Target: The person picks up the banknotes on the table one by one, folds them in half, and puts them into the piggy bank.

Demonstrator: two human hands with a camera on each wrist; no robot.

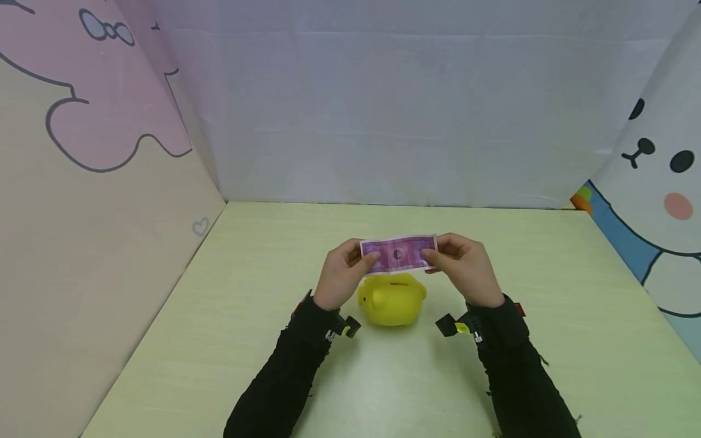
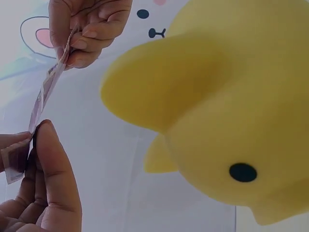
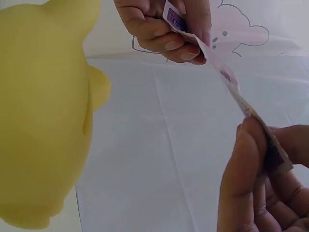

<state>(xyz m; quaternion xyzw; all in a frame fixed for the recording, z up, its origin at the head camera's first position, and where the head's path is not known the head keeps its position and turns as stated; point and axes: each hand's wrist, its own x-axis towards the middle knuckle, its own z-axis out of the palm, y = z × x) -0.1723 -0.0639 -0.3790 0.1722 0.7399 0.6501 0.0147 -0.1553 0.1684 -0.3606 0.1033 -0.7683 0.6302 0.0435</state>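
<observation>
A purple banknote (image 1: 398,254) is stretched flat between my two hands. My left hand (image 1: 345,272) pinches its left end between thumb and fingers, and my right hand (image 1: 465,267) pinches the right end the same way. Just below the note in the head view stands a yellow piggy bank (image 1: 395,302), with a dark slot along its top. Its face, with a black eye, points left. The left wrist view has the piggy bank (image 2: 241,96) large and close, beside the edge-on banknote (image 2: 46,89). In the right wrist view the banknote (image 3: 227,77) looks slightly bent.
The pale yellow-green table (image 1: 246,261) carries the piggy bank near its middle. A white cloth (image 1: 383,109) hangs behind the table. Cartoon-printed panels stand at the left (image 1: 109,213) and right (image 1: 657,201). Small black cameras (image 1: 446,325) are strapped at the wrists over dark sleeves.
</observation>
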